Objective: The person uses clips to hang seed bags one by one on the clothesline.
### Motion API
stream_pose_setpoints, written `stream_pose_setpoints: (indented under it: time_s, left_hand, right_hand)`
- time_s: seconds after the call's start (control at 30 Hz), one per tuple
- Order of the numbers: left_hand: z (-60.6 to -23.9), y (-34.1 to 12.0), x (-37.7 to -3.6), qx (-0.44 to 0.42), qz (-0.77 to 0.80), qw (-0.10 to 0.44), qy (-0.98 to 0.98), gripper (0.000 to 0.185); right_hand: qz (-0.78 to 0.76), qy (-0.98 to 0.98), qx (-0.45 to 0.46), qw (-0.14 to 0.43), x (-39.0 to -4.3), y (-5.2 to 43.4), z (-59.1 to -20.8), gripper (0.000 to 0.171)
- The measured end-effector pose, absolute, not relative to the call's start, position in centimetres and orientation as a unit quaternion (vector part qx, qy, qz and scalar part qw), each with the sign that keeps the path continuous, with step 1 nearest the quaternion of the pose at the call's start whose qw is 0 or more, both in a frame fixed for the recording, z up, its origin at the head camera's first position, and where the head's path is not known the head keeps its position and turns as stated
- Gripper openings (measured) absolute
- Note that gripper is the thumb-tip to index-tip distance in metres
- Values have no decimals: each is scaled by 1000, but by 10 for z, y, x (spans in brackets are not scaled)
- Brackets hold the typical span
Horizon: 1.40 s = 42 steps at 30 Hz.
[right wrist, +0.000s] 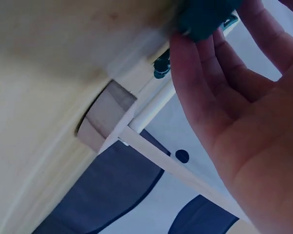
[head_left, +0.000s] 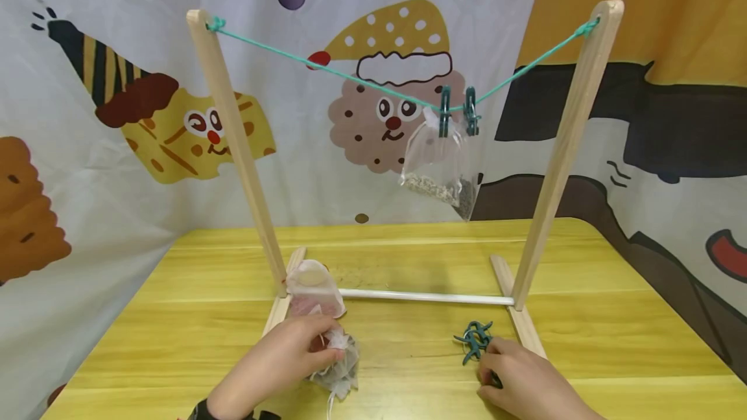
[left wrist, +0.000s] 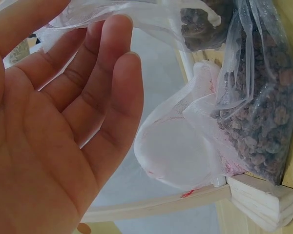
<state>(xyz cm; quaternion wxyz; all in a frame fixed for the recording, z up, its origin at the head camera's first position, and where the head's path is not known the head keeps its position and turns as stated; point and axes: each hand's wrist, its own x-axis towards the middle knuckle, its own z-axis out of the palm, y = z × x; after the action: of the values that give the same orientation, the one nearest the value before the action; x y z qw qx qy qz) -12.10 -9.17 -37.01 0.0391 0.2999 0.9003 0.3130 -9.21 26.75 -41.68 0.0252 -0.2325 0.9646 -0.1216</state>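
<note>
My left hand [head_left: 292, 361] pinches the gathered top of a sheer white drawstring bag [head_left: 344, 368]. The left wrist view shows the bag's mesh between thumb and fingertips, and dark pebble-like bits fill a sheer bag [left wrist: 263, 107] beside the hand. Just behind stands another pale mesh bag [head_left: 312, 287] with pinkish contents, by the left wooden foot. On the right, my right hand [head_left: 525, 374] holds a dark green plastic clip [right wrist: 207, 19] low over the table. Several more green clips [head_left: 475, 339] lie in a small heap at its fingertips.
A wooden frame with a left post [head_left: 239, 148], a right post [head_left: 566, 154] and a white crossbar [head_left: 426, 297] stands on the yellow table [head_left: 408, 374]. From its sagging green cord [head_left: 338, 73] hang sheer bags [head_left: 432, 167] under two green clips [head_left: 445, 112].
</note>
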Motion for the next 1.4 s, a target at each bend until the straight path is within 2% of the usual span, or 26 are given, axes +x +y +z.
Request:
stream_pose_setpoints:
  time_s: [0.27,0.43,0.67,0.93,1.13,1.33,1.4]
  left_hand:
    - [-370,-93,-121,302,316,46,898,19]
    - [-369,-92,-121,305,312,41,899,17]
    - [-370,-91,-120,304,304,37,902,14]
    - [-370,-91,-121,303,302,39,903,14]
    - [-370,-93,-121,299,307,55,902,20]
    - [-370,-93,-122,298,305,55,903,19]
    - [-370,-93,-122,296,303,54,904,19]
  right_hand:
    - [-162,955,-249,20,-96,270,-416,15]
    - [-229,937,-256,62,-99,273,-412,15]
    - [-286,928,-228,77,-97,276,-410,15]
    - [-371,895,-216,122,-98,277,-405,18]
    - [-396,888,-218,85,-99,276,-408,18]
    - [-338,898,-281,-9,-97,277,-410,13]
    - [-342,894,-288,-8,-96,277,-409,14]
